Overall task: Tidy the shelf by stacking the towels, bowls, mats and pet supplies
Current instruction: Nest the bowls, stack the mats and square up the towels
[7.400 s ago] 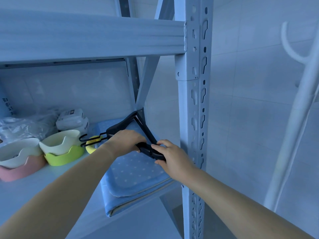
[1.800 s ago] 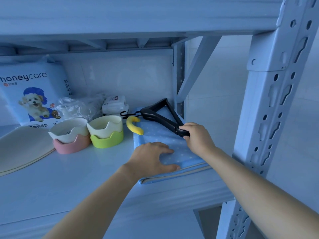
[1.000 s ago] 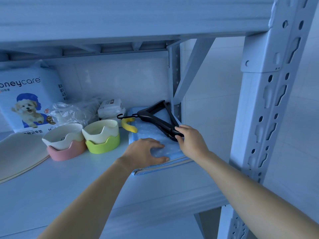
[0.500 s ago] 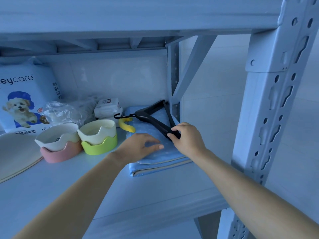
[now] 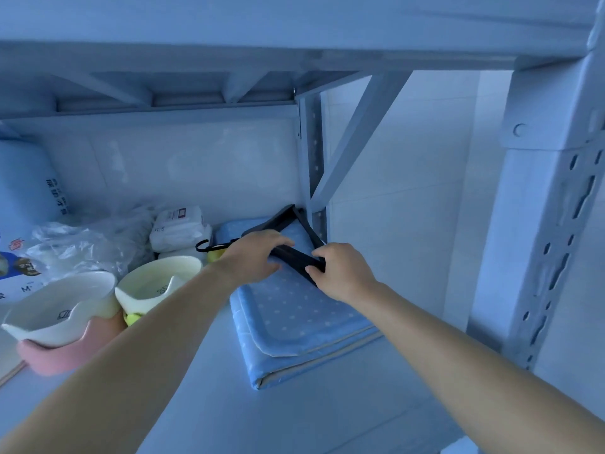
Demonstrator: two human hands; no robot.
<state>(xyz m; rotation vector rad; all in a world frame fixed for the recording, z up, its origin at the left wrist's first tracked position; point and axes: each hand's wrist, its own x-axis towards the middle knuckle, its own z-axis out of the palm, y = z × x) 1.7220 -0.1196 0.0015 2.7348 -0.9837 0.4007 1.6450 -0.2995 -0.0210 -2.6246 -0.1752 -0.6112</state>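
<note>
A folded blue dotted mat (image 5: 294, 319) lies at the right end of the shelf board (image 5: 203, 404). On its far part rests a black triangular hanger (image 5: 294, 253). My left hand (image 5: 255, 257) grips the hanger's near bar from the left, fingers curled over it. My right hand (image 5: 340, 270) pinches the same bar's right end. Left of the mat stand two pet bowls: a cream bowl on a green base (image 5: 157, 283) and a white bowl on a pink base (image 5: 62, 319). A yellow object (image 5: 213, 256) peeks out behind my left wrist.
Behind the bowls lie a white wipes pack (image 5: 178, 227), a crumpled clear plastic bag (image 5: 88, 244) and a pet-pad package (image 5: 26, 211). The rear post (image 5: 312, 165) stands right behind the hanger. The front post (image 5: 550, 224) rises at right, the upper shelf overhead.
My left hand left the mat's surface and moved back onto the hanger bar. My head has come closer, so the mat and bowls look larger.
</note>
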